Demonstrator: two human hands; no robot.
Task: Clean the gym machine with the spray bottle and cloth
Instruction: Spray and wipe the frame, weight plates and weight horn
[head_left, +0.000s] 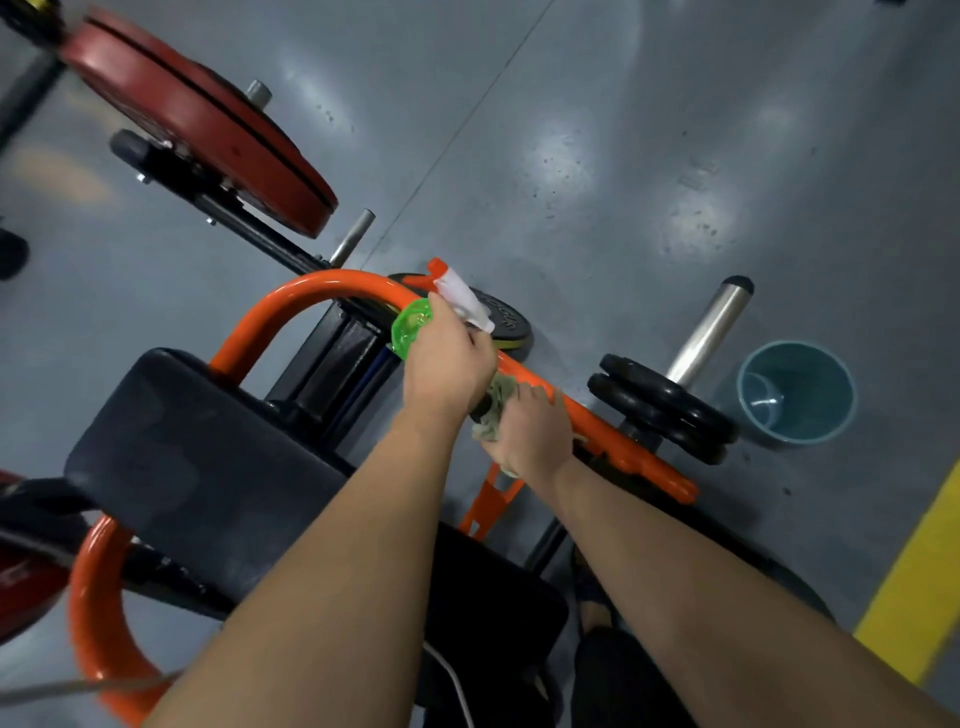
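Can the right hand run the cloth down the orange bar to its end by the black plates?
Probably yes. The right hand grips the cloth on the orange bar, and the stretch toward the black plates shows bare; the left hand with the spray bottle is up the other way.

A gym: red weight plates (208, 140), orange-framed machine (311, 291), grey floor (623, 130).
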